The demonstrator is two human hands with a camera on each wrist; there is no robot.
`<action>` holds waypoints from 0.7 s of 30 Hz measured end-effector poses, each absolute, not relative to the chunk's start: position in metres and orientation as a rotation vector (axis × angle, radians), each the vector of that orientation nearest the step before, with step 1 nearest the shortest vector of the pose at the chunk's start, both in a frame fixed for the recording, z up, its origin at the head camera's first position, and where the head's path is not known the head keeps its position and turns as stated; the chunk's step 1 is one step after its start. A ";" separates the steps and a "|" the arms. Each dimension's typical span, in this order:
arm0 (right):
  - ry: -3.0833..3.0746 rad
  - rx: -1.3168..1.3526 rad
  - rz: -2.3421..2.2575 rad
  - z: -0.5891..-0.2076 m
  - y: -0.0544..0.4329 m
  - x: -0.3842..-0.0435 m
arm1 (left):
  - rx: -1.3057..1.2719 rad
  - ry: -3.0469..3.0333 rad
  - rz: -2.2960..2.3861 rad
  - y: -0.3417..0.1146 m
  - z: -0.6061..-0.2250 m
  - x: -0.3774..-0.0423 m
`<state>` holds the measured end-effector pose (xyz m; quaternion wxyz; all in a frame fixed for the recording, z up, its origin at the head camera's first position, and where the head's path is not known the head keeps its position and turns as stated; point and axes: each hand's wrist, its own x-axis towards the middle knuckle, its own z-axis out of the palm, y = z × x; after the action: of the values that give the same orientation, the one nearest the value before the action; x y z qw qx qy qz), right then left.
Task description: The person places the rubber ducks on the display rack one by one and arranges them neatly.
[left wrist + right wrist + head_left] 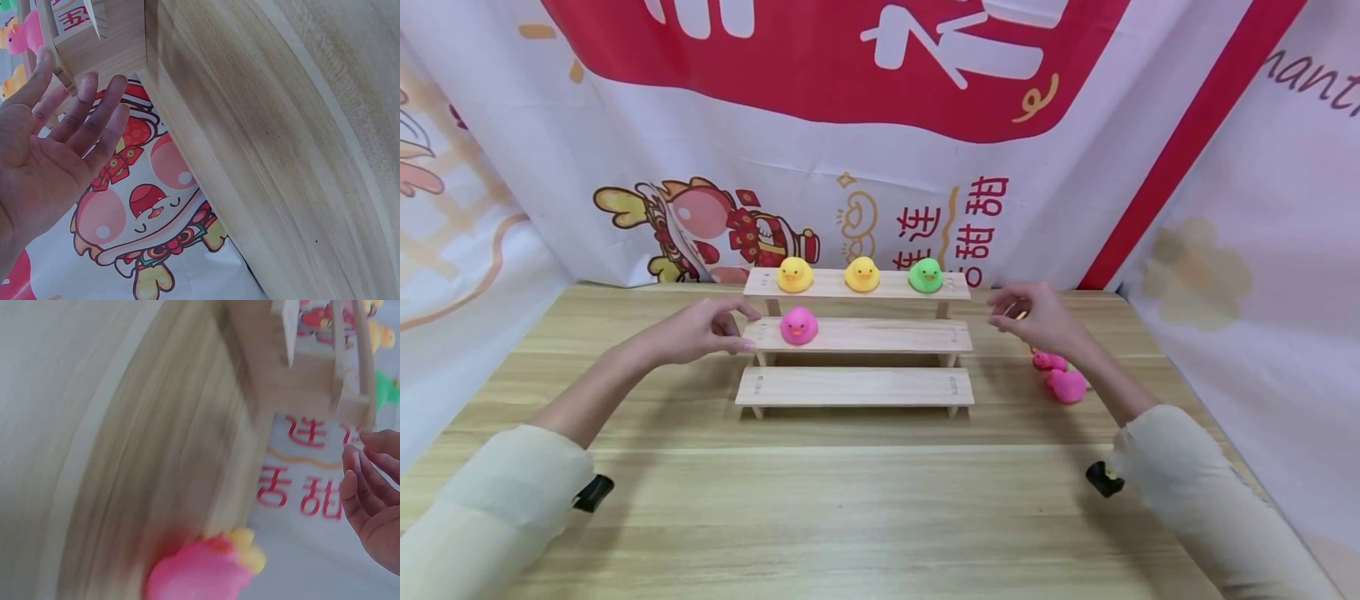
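Note:
A three-step wooden display stand (887, 336) is on the table. My left hand (703, 332) grips the left end of its middle board, thumb at the front corner and index finger at the back; the other fingers (94, 125) are loosely bent. On that board, near the left end, sits a pink rubber duck (799, 326). Two yellow ducks (794, 274) and a green duck (926, 275) stand along the top board. Off the stand's right end hovers my right hand (1037, 315), loosely curled and holding nothing.
Pink ducks (1067, 386) lie on the table at the right, partly hidden by my right forearm. In the right wrist view a pink and yellow duck shape (200, 572) is at the bottom. A printed cloth (820, 167) hangs behind the wooden table (850, 508).

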<state>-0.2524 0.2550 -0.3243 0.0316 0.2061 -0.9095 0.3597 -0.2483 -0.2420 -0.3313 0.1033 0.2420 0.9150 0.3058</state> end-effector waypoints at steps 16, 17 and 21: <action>-2.969 0.504 0.811 -0.350 0.316 -0.265 | 0.692 2.693 0.906 -0.242 -0.332 -0.249; -2.973 0.487 0.790 -0.351 0.317 -0.265 | 0.696 2.692 0.908 -0.242 -0.331 -0.248; -2.977 0.417 0.730 -0.353 0.321 -0.267 | 0.682 2.686 0.919 -0.242 -0.332 -0.248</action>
<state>-0.2665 0.3213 -0.3531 0.0239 0.1347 -0.9621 0.2359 -0.2483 -0.2424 -0.3316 0.1109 0.2323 0.9142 0.3129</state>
